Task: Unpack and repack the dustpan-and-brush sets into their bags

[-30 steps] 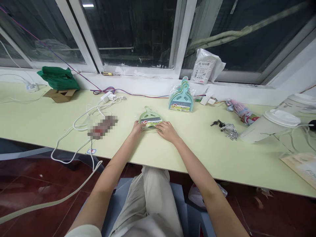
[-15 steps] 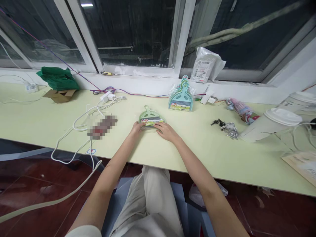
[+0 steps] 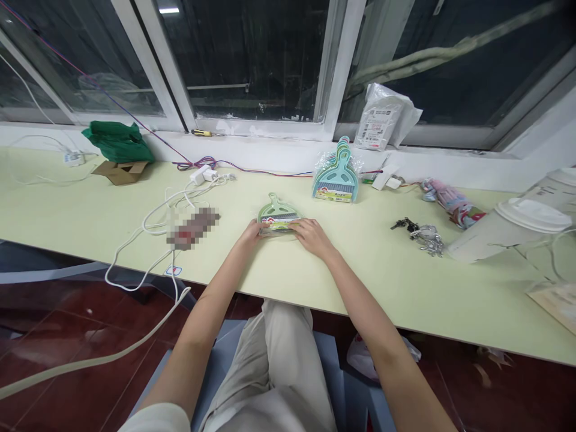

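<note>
A small green dustpan-and-brush set (image 3: pixel 275 207) in clear plastic wrap lies on the table in front of me, its handle pointing away. A colourful label crosses its wide near end. My left hand (image 3: pixel 252 233) grips the near left corner of the pack, its thumb and fingers partly hidden. At the near right corner, my right hand (image 3: pixel 312 236) has its bent fingers on the wrapper and the label's edge. Farther back stands a stack of similar wrapped dustpan sets (image 3: pixel 336 175), a light blue one in front, propped toward the wall.
White cables (image 3: pixel 148 231) and a blurred-out object (image 3: pixel 194 229) lie to the left. A green bag (image 3: pixel 119 141) rests on a cardboard box (image 3: pixel 123 172). Keys (image 3: pixel 423 235), a folded umbrella (image 3: pixel 454 203) and a lidded cup (image 3: pixel 508 234) are to the right. A white parcel (image 3: pixel 382 120) leans against the window.
The view has shifted slightly, so the scene sits a little farther right. My right fingers have slid outward toward the pack's right corner, uncovering more of the label. My left hand stays at its corner.
</note>
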{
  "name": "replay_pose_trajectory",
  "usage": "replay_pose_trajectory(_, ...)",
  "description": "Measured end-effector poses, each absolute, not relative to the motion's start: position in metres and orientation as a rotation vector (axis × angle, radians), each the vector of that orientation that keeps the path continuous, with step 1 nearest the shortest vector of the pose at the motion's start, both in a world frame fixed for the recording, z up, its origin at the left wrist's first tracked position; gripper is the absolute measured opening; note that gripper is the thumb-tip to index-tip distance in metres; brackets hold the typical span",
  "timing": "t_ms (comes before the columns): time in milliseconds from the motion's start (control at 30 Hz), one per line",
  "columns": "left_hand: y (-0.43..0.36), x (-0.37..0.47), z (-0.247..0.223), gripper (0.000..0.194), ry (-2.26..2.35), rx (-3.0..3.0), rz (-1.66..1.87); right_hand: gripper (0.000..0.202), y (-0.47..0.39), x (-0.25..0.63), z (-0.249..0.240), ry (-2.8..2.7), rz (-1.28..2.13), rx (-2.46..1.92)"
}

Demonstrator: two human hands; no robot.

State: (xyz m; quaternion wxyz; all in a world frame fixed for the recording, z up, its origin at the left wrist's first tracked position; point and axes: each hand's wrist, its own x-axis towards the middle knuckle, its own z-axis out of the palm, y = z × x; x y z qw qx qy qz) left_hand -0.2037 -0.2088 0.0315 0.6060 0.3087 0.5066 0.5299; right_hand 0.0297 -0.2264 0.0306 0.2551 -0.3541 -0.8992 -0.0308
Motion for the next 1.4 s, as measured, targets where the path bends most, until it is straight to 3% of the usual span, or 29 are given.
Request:
replay_pose_trajectory(167, -0.209, -0.21, 0.034, 0.036, 1.084, 0.701, 1.16, 0.023, -0.218, 0.051, 0.03, -2.272, 0.006, -1.071)
replay_pose_trajectory(467, -0.219, -0.212, 0.044, 0.029, 1.006, 0.831, 1.014, 0.018, -0.205, 0.049, 0.019, -1.834, 0.174, -1.139)
replay_pose_trajectory(667, -0.226, -0.21, 0.042, 0.058, 0.895, 0.988, 0.898, 0.019, -0.193, 0.049, 0.001, -1.612, 0.601, -1.123)
replay_pose_trajectory(733, -0.228, -0.209, 0.042, 0.067, 0.885, 1.039, 0.875, 0.026, -0.189, 0.051, -0.005, -1.5, 0.679, -1.182)
replay_pose_trajectory(833, -0.231, -0.205, 0.045, 0.067, 0.835, 1.115, 0.857, 0.057, -0.182, 0.055, -0.011, -1.315, 0.857, -1.253)
replay_pose_trajectory(967, -0.233, -0.2, 0.047, 0.063, 0.814, 1.219, 0.888, 0.05, -0.177, 0.054, -0.012, -1.171, 1.108, -1.175)
replay_pose_trajectory(1100, -0.218, -0.196, 0.033, 0.073, 1.046, 1.385, 1.127, 0.045, -0.176, 0.046, -0.01, -1.09, 1.052, -1.115)
replay_pose_trajectory(1267, -0.169, -0.209, 0.029, 0.043, 1.65, 1.615, 1.173, 0.033, -0.152, 0.022, -0.003, -1.205, 0.856, -1.188)
replay_pose_trajectory(1400, -0.12, -0.228, 0.047, 0.031, 1.972, 1.759, 1.146, 0.028, -0.106, -0.008, 0.013, -1.407, 0.587, -1.273)
